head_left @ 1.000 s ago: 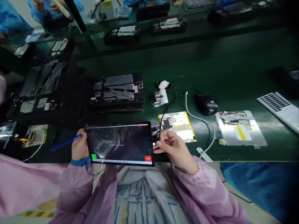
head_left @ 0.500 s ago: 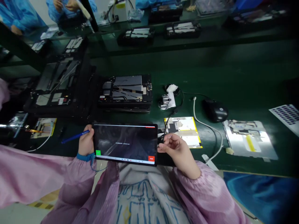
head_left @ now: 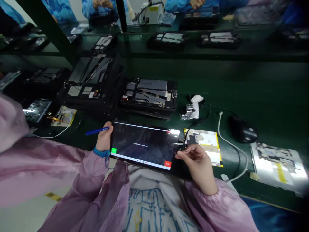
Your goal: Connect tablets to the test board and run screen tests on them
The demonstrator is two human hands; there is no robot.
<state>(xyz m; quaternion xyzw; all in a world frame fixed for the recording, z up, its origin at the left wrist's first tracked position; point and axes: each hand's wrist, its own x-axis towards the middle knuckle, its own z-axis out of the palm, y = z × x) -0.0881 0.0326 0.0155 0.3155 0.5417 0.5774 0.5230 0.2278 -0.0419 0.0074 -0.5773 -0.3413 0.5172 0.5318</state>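
A tablet screen (head_left: 142,145) is lit, dark in the middle with a green box at its lower left and a red one at its lower right. My left hand (head_left: 104,138) grips its left edge, and a blue pen (head_left: 96,130) sticks out from the same fingers. A blue wristband (head_left: 101,152) circles that wrist. Against the tablet's right edge, my right hand (head_left: 198,162) pinches the end of a thin black cable (head_left: 186,137). Its plug is mostly hidden by the fingers, so I cannot tell whether it is seated.
Opened tablets are stacked behind at left (head_left: 89,87) and centre (head_left: 149,96). To the right lie a metal tally counter (head_left: 187,111), a yellow-edged board (head_left: 205,141), a white cable (head_left: 231,146), a black mouse (head_left: 242,130) and a silver panel (head_left: 277,164). Co-workers in blue sit beyond the shelf.
The view has swung left, so the bench and tablet appear further right. The tablet looks slightly more tilted. Both hands keep their grips.
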